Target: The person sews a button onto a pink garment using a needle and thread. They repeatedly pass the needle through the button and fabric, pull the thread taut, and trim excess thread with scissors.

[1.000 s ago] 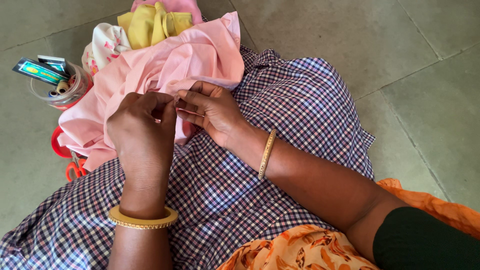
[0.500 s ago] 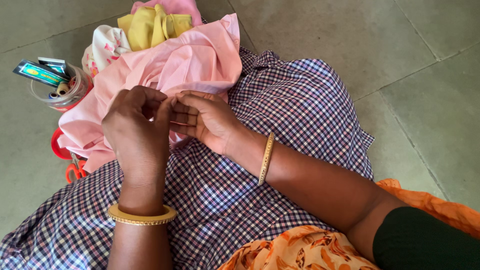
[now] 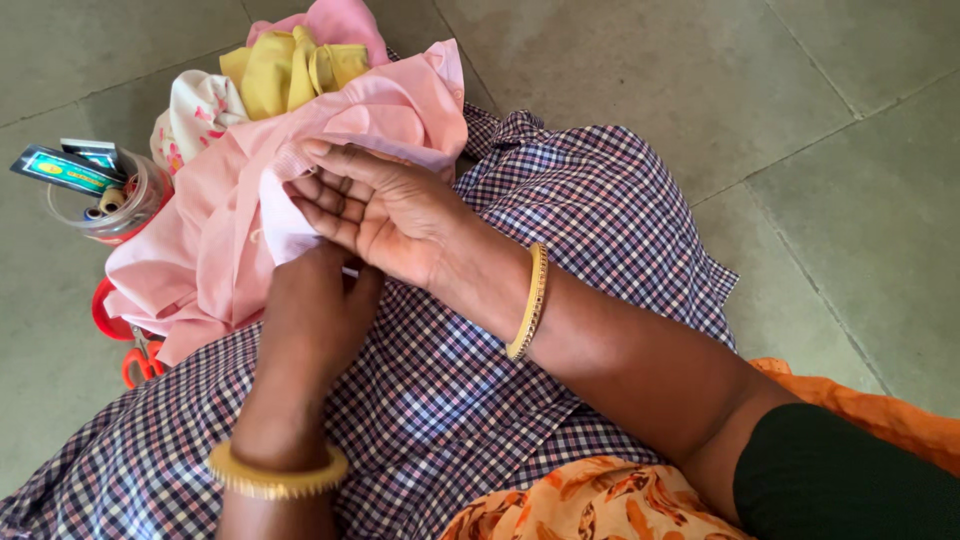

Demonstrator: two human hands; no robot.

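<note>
Here, looking down from the head camera, I see a clear round plastic tub standing on the tiled floor at the upper left. Inside it are small thread spools, and a flat green and blue packet sticks out over its rim. Just below the tub a red lid lies on the floor, with the orange handles of scissors poking out from under cloth.

A pink garment lies bunched across the person's lap, on a blue and white checked cloth. Behind it sits a pile of yellow, white floral and pink clothes.

The right hand lies palm up with its fingers spread flat beneath a fold of the pink garment. The left hand sits just below it, fingers curled in under the right hand; I cannot tell what they pinch, if anything. Each wrist wears a gold bangle.

Half a second ago both hands met fingertip to fingertip in front of the garment. Since then the right hand has opened and slid up under the fabric, and the left has dropped lower and turned its back to me.
</note>
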